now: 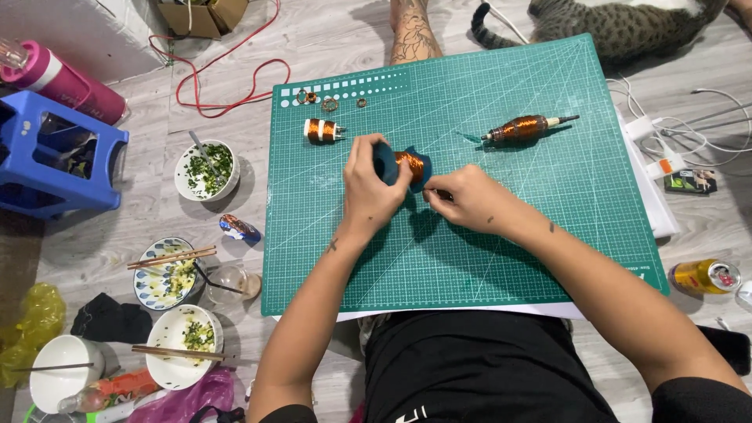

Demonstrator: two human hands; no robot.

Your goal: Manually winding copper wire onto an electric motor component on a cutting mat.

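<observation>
Nearest me is my black-clothed lap (478,368), with the green cutting mat (501,251) lying on the floor just beyond it. My left hand (372,188) has its grip closed around a copper wire coil (409,163) with dark blue ends, held over the mat's middle. My right hand (462,200) pinches shut just beside the coil; what it pinches I cannot tell. A smaller coil (323,130) and a tapered spindle coil (523,128) lie farther up the mat. Bowls (205,168) stand on the floor to the left.
</observation>
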